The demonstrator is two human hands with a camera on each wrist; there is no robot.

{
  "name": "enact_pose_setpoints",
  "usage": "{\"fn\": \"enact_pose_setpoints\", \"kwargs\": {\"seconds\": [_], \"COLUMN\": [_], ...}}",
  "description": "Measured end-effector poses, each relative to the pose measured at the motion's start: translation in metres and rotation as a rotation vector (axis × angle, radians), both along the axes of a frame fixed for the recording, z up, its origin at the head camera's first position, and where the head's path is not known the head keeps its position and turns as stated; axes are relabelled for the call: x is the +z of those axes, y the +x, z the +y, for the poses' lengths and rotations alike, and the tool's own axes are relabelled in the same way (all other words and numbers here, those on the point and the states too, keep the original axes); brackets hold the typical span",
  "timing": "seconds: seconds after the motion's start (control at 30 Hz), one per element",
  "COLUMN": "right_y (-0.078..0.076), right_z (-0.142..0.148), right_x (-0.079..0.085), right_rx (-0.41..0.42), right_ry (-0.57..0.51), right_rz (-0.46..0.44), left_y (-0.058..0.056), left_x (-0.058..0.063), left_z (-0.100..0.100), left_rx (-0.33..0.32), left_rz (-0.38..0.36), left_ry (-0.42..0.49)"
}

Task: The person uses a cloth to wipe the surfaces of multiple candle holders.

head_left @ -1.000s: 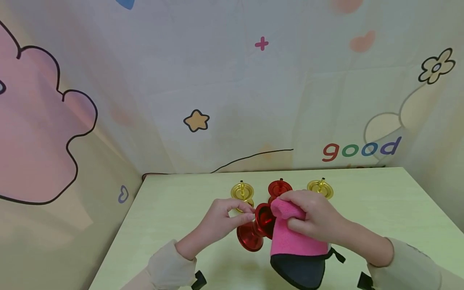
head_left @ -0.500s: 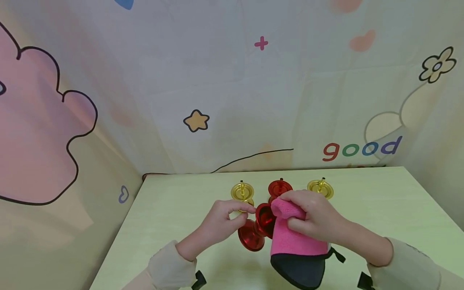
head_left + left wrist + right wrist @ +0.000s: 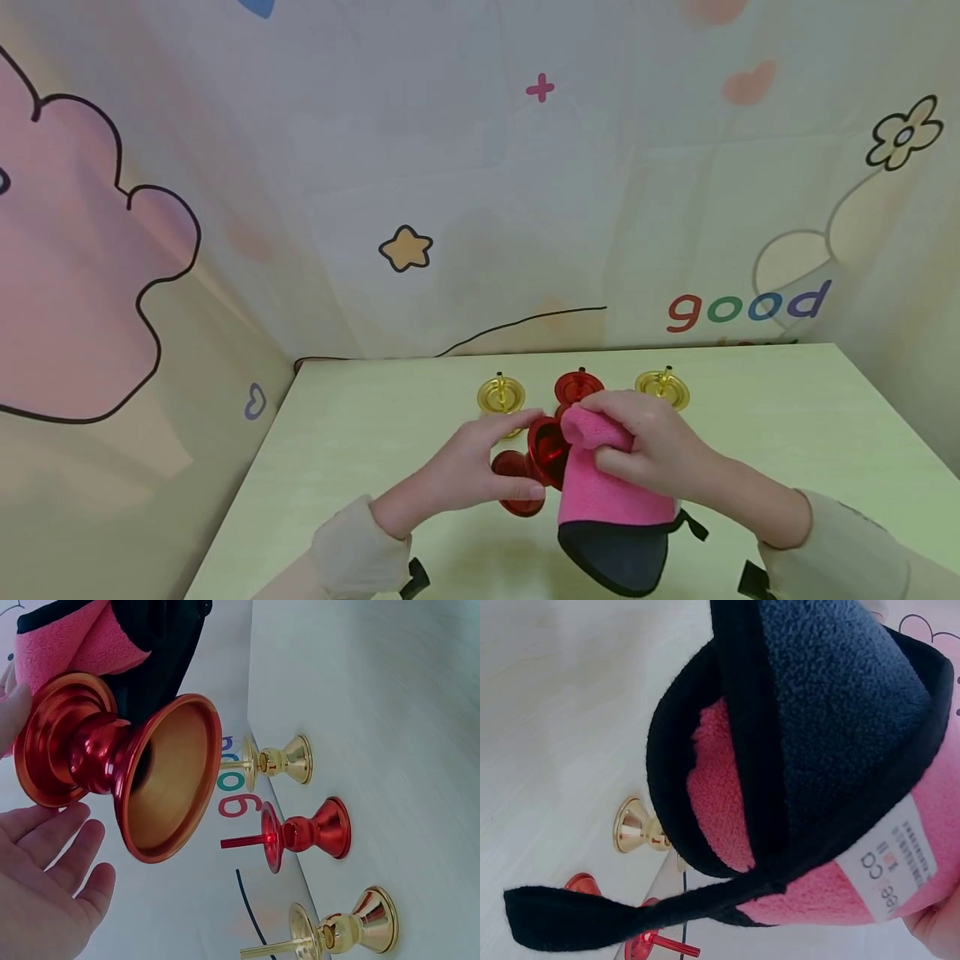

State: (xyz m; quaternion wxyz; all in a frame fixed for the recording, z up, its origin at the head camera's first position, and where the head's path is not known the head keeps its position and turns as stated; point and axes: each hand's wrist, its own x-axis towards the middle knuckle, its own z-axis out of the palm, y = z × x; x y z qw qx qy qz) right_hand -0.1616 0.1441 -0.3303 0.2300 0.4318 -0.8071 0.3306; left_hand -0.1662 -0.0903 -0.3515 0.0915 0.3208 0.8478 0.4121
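A shiny red candlestick (image 3: 547,454) is tilted in the air between the two hands, its flared hollow base facing the left wrist camera. My left hand (image 3: 465,467) is spread beside it, index finger reaching the upper rim and thumb stretched low across the base. In the left wrist view its fingertips (image 3: 73,814) lie right at the rim of the drip dish. My right hand (image 3: 660,437) pinches a pink cloth (image 3: 615,492) against the candlestick's far side. The cloth hangs down with a dark lining, black binding and a loop; it hides part of the candlestick.
Behind the hands stand a gold candlestick (image 3: 501,396), another red candlestick (image 3: 579,387) and a second gold candlestick (image 3: 663,390), each with an upright spike. They are on a pale table (image 3: 360,433) that meets a printed backdrop (image 3: 480,167) at its far edge.
My left hand has moved slightly right, and its thumb and index finger have spread apart from a close hold near the rim. The right hand and cloth have barely moved.
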Motion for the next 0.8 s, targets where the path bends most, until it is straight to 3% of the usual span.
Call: {"fn": "enact_pose_setpoints", "kwargs": {"seconds": [0.17, 0.37, 0.47, 0.6, 0.7, 0.8], "right_y": [0.001, 0.0, 0.0, 0.0, -0.001, -0.003], "right_z": [-0.001, -0.003, -0.001, 0.005, 0.013, 0.02], "right_x": [0.0, -0.001, 0.0, 0.007, 0.014, 0.022], "right_rx": [0.006, 0.039, 0.043, 0.013, 0.015, 0.0], "right_ry": [-0.029, -0.054, -0.025, 0.058, 0.079, 0.071], "right_rz": [-0.009, -0.053, -0.154, -0.28, -0.268, -0.136], "left_y": [-0.001, 0.0, 0.002, 0.004, 0.007, 0.009], "left_x": [0.001, 0.0, 0.0, 0.002, 0.005, 0.007], "left_z": [0.005, 0.009, 0.009, 0.009, 0.008, 0.007], "left_rx": [-0.027, -0.063, -0.036, 0.029, 0.075, 0.096], "left_rz": [-0.062, -0.073, -0.017, 0.157, 0.263, 0.313], "left_ry": [0.041, 0.094, 0.067, -0.042, -0.128, -0.182]}}
